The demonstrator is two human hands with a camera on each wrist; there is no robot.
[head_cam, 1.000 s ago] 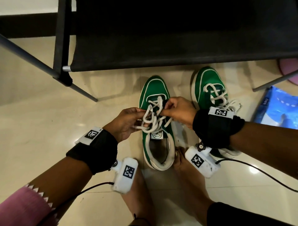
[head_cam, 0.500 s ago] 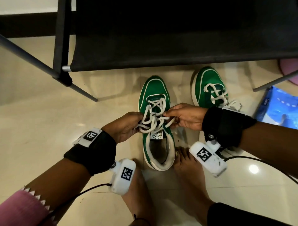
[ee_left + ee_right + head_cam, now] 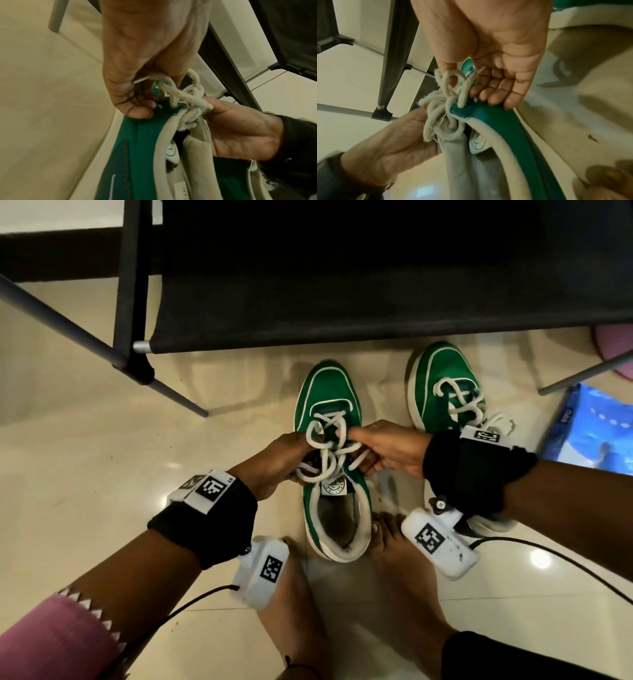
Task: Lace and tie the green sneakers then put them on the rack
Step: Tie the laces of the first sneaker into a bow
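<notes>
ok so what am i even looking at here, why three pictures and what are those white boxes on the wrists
A person is tying a shoe, filmed by three cameras at once. The wide picture comes from a camera on their head, looking down. The other two come from the white boxes with black square codes, which are cameras strapped to each wrist and aimed along the hand.

On the pale tiled floor stand two green canvas sneakers. The nearer sneaker is being tied: the left hand and the right hand each grip its thick white lace. The other sneaker stands to its right, already laced. Behind them is the black fabric shoe rack. The person's bare feet show below.
</notes>
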